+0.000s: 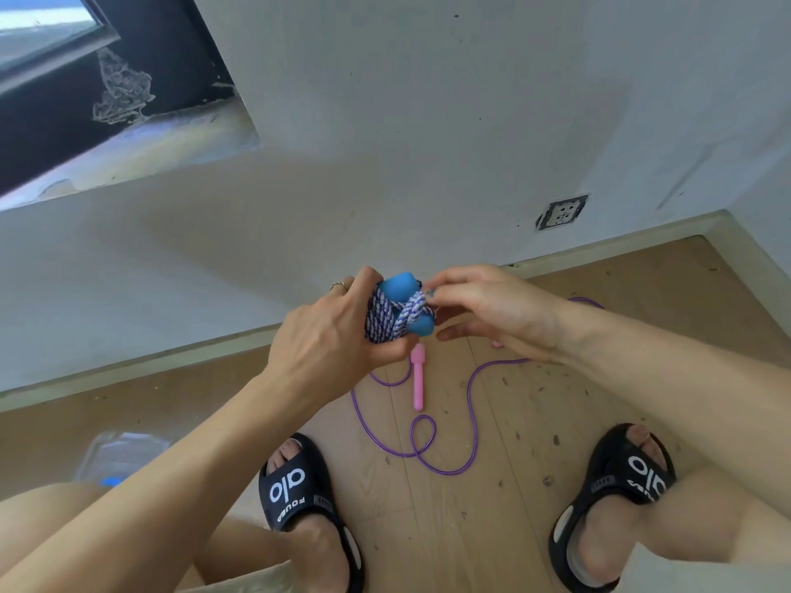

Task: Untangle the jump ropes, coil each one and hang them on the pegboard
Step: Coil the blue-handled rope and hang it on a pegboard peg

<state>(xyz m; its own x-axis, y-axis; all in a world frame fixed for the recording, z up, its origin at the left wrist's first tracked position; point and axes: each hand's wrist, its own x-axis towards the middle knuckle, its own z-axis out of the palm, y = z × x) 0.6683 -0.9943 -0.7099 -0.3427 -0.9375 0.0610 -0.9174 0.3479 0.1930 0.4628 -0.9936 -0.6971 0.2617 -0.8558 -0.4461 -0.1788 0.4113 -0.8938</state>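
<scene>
From the head view, the braided jump rope (387, 316), blue and white with two blue handles (400, 286), is bundled into a tight coil held in the air between both hands. The left hand (331, 331) grips the coil, fingers curled round it and a ring (338, 285) on one finger; the right hand (488, 310) pinches a strand of the same rope just beside the upper handle. Below the hands, on the wooden floor (449, 528), the purple jump rope (428, 438) lies loose in open loops, its pink handle (418, 376) just under the left hand. Two black slippers (299, 494) flank it. A wall socket (561, 211) sits above the right hand.
</scene>
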